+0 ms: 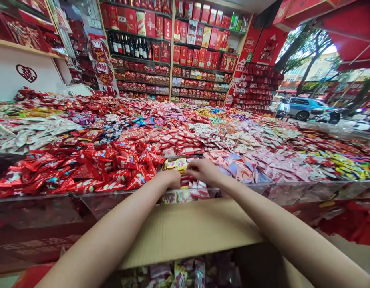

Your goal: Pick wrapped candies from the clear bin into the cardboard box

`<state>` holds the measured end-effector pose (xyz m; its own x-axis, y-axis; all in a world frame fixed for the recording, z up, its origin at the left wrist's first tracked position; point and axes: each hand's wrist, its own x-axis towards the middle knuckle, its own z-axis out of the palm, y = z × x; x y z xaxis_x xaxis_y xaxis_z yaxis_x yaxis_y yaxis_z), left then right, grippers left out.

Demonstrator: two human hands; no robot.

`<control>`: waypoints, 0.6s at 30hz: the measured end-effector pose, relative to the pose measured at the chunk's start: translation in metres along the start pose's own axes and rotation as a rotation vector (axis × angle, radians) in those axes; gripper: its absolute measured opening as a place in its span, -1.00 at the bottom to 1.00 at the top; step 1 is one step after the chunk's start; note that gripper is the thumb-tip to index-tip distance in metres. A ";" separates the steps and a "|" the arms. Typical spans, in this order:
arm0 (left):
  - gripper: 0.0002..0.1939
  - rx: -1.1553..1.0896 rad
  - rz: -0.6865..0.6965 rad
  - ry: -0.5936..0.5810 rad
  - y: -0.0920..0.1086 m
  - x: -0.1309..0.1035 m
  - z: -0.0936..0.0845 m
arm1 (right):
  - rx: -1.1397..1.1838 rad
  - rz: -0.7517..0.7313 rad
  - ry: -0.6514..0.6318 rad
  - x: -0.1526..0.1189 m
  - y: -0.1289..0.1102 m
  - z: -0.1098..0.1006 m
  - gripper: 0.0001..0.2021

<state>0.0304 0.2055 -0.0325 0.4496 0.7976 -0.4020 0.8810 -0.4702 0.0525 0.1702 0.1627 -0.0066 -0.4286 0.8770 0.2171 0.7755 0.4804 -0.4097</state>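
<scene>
Sweets (177,164) in yellow wrappers, handled at the near edge of the table (293,187).

Left hand (170,178) and right hand (203,171) are laid on the small packets; fingers are curled over them, though an actual grip cannot be told. Packets could be knocked over the clear front rim into the cardboard box (187,230) below, since heaps are crowded. Little free room is left: red packets (113,168) on one side, pink packets (247,168) on the other.

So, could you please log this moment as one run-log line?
left hand: on yellow candy packets | right hand: on same packets | grip: unclear | below: cardboard box flap
</scene>
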 end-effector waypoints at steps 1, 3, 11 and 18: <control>-0.79 0.009 0.000 0.010 0.001 0.000 0.000 | 0.058 0.003 0.102 -0.017 -0.008 -0.012 -0.82; -0.78 0.014 0.006 0.050 0.004 -0.002 -0.001 | 0.186 0.034 0.188 -0.062 -0.027 -0.035 -0.77; -0.72 -0.047 0.231 0.447 0.030 -0.080 -0.031 | 0.416 0.340 -0.561 -0.235 -0.047 0.013 -0.83; -0.85 -0.525 0.446 0.537 0.037 -0.220 0.072 | 0.172 0.606 -0.233 -0.232 -0.028 0.145 -0.43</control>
<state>-0.0461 -0.0144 -0.0078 0.6606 0.7131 0.2348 0.5008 -0.6516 0.5698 0.1813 -0.0555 -0.1741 -0.0445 0.9576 -0.2846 0.8337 -0.1214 -0.5387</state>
